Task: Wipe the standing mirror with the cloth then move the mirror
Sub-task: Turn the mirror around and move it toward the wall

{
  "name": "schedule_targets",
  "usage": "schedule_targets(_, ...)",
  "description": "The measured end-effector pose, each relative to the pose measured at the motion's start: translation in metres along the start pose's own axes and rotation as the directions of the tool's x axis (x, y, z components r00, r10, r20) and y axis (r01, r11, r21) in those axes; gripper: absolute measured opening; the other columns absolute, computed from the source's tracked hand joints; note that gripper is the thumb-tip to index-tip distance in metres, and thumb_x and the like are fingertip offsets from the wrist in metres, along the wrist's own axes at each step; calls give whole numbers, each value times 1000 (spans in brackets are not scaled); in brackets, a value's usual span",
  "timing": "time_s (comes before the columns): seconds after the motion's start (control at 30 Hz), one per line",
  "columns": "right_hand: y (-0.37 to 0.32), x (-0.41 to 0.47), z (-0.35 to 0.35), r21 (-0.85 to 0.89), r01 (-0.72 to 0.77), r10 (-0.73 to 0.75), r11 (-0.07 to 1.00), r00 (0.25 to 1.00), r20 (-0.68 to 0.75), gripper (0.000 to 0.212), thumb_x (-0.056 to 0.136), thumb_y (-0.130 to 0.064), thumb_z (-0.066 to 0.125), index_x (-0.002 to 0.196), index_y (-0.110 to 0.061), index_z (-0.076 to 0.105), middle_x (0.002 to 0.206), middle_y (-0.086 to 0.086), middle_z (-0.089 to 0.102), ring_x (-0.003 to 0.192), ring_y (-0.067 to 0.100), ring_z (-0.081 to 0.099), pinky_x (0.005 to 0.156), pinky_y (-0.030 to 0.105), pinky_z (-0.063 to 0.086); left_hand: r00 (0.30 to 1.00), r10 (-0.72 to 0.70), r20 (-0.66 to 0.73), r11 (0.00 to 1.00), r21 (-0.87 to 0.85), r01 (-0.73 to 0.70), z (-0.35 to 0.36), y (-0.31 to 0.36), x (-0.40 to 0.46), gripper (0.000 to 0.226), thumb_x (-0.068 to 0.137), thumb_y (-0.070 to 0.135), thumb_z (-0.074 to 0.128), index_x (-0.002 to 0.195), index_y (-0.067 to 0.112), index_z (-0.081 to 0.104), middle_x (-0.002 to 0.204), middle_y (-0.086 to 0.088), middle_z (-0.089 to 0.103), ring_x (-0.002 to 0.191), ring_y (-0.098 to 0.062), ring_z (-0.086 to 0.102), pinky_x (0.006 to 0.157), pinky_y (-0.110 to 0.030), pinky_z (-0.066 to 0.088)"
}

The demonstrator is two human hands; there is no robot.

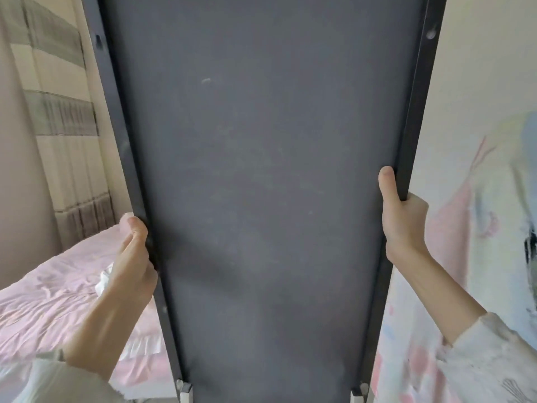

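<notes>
The standing mirror (261, 184) fills the middle of the head view, with its dark grey back panel and black frame turned toward me. My left hand (132, 266) grips the left frame edge, thumb on the back side. My right hand (402, 216) grips the right frame edge somewhat higher, thumb pointing up along the panel. A crumpled white cloth (103, 282) lies on the bed just behind my left hand, mostly hidden by it. The mirror's glass side faces away and is not visible.
A bed with a wrinkled pink sheet (52, 298) lies at the left. Striped curtains (61, 117) hang behind it. At the right hangs a pale pink and white patterned fabric (470, 228). White stand feet (183, 392) show at the mirror's bottom corners.
</notes>
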State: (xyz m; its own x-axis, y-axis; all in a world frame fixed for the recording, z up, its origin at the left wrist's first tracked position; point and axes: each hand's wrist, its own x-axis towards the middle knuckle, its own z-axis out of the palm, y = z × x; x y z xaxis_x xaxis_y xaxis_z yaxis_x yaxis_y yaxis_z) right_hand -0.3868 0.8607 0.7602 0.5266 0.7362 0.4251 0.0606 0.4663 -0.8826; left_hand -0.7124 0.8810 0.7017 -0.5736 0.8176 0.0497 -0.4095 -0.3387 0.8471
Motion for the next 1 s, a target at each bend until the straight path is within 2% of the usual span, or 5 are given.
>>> schedule_targets(0.33, 104, 181, 59, -121, 77, -100, 990, 974, -201, 58, 80, -55, 57, 56, -24, 14, 37, -9, 14, 38, 9, 15, 38, 22, 11, 993, -59, 98, 995, 83, 51, 175, -110, 179, 37, 97, 28, 38, 62, 20, 46, 48, 12, 51, 60, -16, 46, 46, -17, 29)
schedule_targets(0.37, 112, 196, 63, -131, 71, -100, 989, 969, -224, 58, 81, -54, 57, 56, -23, 14, 36, -9, 15, 37, 9, 16, 37, 21, 11, 992, -36, 121, 999, 36, 32, 186, -122, 192, 29, 96, 31, 40, 82, 20, 62, 73, 16, 65, 73, -15, 60, 97, -38, -1)
schedule_targets(0.5, 153, 270, 81, -158, 77, -116, 984, 960, -255, 57, 82, -54, 56, 56, -23, 15, 36, -10, 16, 36, 8, 16, 36, 20, 11, 967, -45, 250, 999, 24, 40, 243, -165, 241, 28, 95, 38, 42, 91, 20, 63, 67, 15, 62, 57, -3, 54, 75, -21, 49)
schedule_targets(0.83, 272, 467, 119, -121, 90, -116, 989, 966, -232, 58, 83, -52, 57, 56, -22, 15, 34, -11, 18, 36, 8, 17, 37, 18, 14, 953, -43, 301, 999, 17, 40, 384, -287, 378, 47, 94, 46, 39, 126, 14, 51, 104, 1, 60, 98, -13, 57, 103, -36, 41)
schedule_targets(1.0, 320, 560, 150, -116, 90, -115, 989, 966, -231, 58, 82, -52, 58, 56, -22, 16, 36, -11, 18, 38, 8, 17, 37, 18, 14, 956, -55, 288, 998, 25, 50, 452, -327, 449, 31, 94, 45, 40, 83, 24, 60, 72, 13, 62, 75, -3, 59, 94, -33, 46)
